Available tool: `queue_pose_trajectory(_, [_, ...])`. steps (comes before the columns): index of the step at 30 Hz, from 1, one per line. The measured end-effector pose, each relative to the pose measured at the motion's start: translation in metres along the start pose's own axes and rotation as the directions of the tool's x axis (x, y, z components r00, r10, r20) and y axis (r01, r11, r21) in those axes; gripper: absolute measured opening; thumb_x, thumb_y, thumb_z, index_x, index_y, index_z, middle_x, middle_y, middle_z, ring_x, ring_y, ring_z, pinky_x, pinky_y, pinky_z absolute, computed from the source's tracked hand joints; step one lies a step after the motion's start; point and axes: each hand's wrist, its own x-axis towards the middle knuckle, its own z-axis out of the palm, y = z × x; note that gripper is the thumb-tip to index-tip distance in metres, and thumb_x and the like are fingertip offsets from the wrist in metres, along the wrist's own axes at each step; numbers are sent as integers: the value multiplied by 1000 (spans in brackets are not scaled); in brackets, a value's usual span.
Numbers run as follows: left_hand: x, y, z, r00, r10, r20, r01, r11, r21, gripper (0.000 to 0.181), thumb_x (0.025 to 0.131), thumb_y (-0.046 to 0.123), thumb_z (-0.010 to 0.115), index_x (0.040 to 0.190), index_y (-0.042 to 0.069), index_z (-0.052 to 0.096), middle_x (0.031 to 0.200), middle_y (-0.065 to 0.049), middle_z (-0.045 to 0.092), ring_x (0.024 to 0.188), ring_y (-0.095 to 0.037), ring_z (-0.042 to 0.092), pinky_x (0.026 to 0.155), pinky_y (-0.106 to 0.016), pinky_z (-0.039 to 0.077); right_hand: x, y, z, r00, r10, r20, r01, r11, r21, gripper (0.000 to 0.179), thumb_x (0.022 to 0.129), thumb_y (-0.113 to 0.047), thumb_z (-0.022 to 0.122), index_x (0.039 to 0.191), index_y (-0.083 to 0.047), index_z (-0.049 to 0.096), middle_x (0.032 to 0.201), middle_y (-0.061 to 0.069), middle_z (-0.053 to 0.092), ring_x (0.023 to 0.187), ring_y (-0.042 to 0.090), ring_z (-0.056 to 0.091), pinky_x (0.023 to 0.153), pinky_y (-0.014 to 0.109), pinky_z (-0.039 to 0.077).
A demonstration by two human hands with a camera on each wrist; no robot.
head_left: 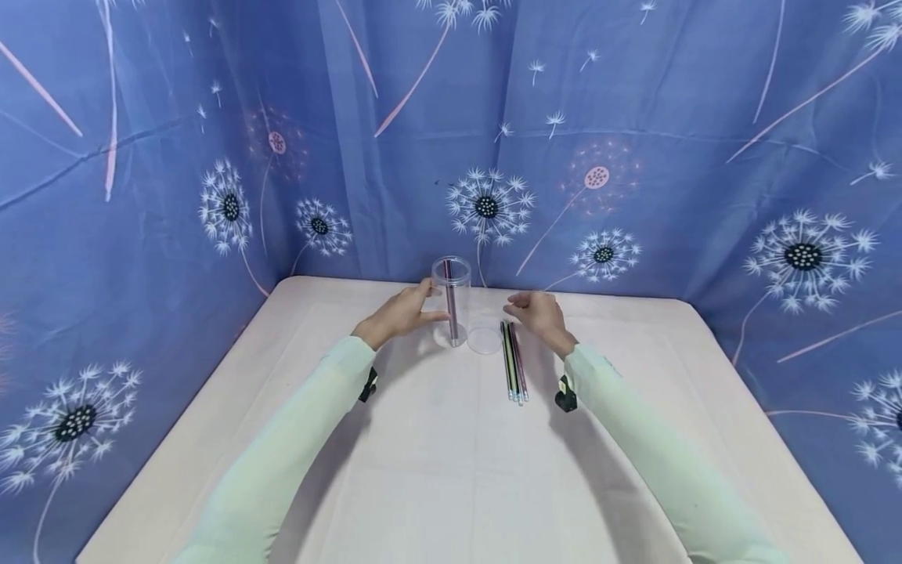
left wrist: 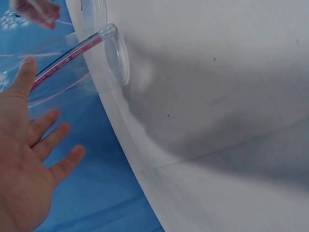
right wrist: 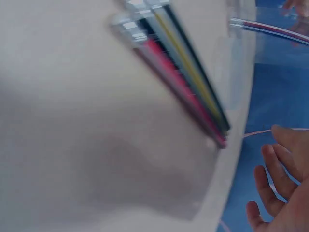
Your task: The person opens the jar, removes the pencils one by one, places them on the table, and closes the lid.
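A clear plastic cylinder (head_left: pixel 461 301) stands upright near the table's far edge, with dark and red striped pencil shafts (head_left: pixel 451 305) leaning inside; I cannot tell if it is one or two. My left hand (head_left: pixel 403 313) holds the cylinder's side between thumb and fingers, its other fingers spread in the left wrist view. Right of the cylinder lies a clear round lid (head_left: pixel 485 340). A bundle of several pencils (head_left: pixel 514 364), black, yellow, green and pink, lies beside the lid. My right hand (head_left: pixel 541 315) hovers over their far ends, fingers loosely bent and holding nothing.
A pale cloth covers the table (head_left: pixel 437 470). Blue dandelion-print curtains (head_left: pixel 423 157) hang close behind its far edge and along both sides. Both forearms wear light green sleeves (head_left: pixel 282 446), with a dark device (head_left: pixel 566 394) under the right wrist.
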Motion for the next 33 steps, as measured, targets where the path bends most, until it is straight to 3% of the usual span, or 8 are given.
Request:
queue_pose_trajectory(4, [0,0,-1,1000,-3,2,3,1000,-8,79,97,44,73,153,5,34,155,-20,50,143,-39,48,121,-52,37,7,-16,-9,998,-46,-37,46,999,5,30,97,-27,76,118,-5,78,107,14,78,97,30,76,80,45,62])
queue_pose_trajectory(12, [0,0,-2,1000,-1,11,1,1000,-2,77,97,43,73,153,4,36,155,-18,51,142,-38,48,121,-52,37,18,-44,-24,990,-117,-76,118,993,18,28,96,-23,78,115,-4,79,103,12,79,94,29,77,87,46,60])
queue_pose_trajectory(19, [0,-1,-1,1000,-2,9,2,1000,-23,76,97,43,73,152,5,37,154,-19,51,142,-38,48,121,-53,37,22,-71,-36,985,-152,-82,156,987,40,27,97,-23,77,116,-5,78,105,11,79,94,28,77,85,44,61])
queue_pose_trajectory(33, [1,-2,-1,999,35,-2,-35,999,-9,77,97,41,74,152,2,36,152,-20,54,140,-37,51,122,-49,37,28,-122,-42,968,-230,-95,237,969,64,23,98,-21,76,114,-6,79,107,11,79,97,26,76,88,42,62])
